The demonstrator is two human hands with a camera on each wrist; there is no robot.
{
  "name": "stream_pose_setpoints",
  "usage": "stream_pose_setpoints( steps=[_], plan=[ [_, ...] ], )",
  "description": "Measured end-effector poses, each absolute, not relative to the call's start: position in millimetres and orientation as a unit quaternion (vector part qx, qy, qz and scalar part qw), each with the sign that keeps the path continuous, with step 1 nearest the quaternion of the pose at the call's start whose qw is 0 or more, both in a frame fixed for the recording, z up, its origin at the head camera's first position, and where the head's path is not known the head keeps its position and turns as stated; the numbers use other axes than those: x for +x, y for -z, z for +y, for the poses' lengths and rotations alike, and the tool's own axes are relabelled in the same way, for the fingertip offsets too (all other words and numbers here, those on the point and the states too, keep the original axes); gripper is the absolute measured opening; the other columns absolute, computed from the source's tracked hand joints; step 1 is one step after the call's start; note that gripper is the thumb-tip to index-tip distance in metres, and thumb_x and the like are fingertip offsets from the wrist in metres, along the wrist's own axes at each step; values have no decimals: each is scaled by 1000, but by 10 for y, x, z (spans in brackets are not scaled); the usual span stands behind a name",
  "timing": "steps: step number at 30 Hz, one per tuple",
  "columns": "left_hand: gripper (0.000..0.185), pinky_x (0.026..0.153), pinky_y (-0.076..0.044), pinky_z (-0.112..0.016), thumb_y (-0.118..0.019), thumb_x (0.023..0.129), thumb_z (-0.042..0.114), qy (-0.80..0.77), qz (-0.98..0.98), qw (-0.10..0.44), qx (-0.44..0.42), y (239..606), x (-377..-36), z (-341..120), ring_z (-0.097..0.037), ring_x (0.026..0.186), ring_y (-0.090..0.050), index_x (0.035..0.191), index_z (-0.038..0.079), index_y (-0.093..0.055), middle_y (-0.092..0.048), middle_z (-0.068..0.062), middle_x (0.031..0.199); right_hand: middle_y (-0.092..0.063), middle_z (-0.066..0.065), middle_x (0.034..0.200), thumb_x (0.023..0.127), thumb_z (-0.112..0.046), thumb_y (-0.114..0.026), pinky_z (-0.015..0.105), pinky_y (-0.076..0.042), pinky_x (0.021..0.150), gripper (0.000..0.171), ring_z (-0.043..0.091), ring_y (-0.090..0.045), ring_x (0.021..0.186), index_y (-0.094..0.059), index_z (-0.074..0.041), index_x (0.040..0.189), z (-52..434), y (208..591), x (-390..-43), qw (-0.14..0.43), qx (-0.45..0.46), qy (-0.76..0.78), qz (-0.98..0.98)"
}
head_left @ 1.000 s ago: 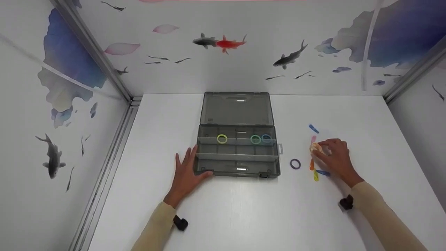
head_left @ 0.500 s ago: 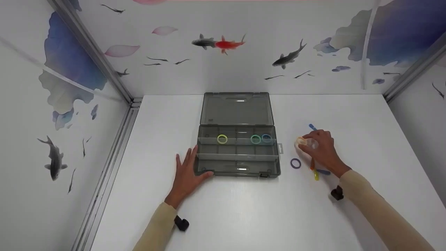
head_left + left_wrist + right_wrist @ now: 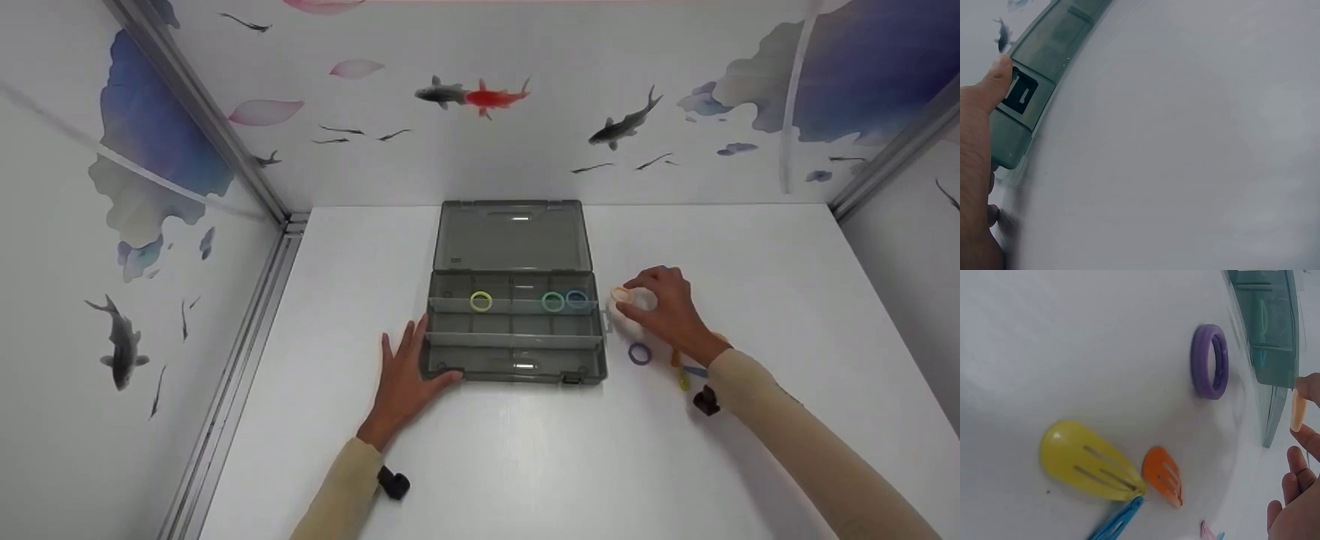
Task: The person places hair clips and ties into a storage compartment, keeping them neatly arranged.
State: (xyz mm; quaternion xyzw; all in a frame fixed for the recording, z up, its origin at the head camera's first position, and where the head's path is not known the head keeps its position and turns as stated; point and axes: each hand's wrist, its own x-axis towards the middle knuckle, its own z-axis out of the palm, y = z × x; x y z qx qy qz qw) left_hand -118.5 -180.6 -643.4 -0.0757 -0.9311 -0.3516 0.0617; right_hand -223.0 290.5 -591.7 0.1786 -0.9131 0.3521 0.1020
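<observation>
My right hand (image 3: 664, 304) pinches a pale orange hair tie (image 3: 1297, 410) between thumb and fingertips, just right of the compartment box. My left hand (image 3: 399, 386) lies along the left end of the box, fingers spread, thumb at the front edge near a latch. The grey see-through box (image 3: 484, 324) stands with its lid (image 3: 514, 236) laid back. Its rear row bears a yellow hair tie (image 3: 472, 302), a green one (image 3: 544, 302) and a blue one (image 3: 577, 292). On the table right of the box is a purple hair tie (image 3: 1201, 363).
Below the right forearm lie a yellow snap clip (image 3: 1072, 458), an orange snap clip (image 3: 1154, 469) and a blue one (image 3: 1112, 526). A pink piece (image 3: 1206, 530) shows at the edge of the right wrist view. White printed panels surround the table.
My right hand has carried the orange hair tie left and slightly back, from among the clips to beside the box. The left hand stays in place.
</observation>
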Motion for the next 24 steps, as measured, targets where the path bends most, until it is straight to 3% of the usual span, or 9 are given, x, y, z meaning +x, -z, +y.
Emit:
stream_pose_setpoints(
  steps=[8,24],
  plan=[
    [113,120,-10,-67,-68,74,80,353,-932,53,-60,6432,-1171,-1793,-48,152,0,163,40,-9,-21,-15,166,-58,15,114,85,-24,-84,49,-36,91,33,33,-44,110,-74,-4,108,2744,5827,-2326,108,208,-348,-908],
    [113,118,-11,-69,-68,74,80,353,-932,62,-59,6426,-1174,-1783,-49,152,-4,163,40,-10,-24,-16,166,-58,10,116,86,-28,-83,56,-32,97,30,29,-43,112,-74,-11,108,2401,5739,-2460,82,213,-336,-914]
  ],
)
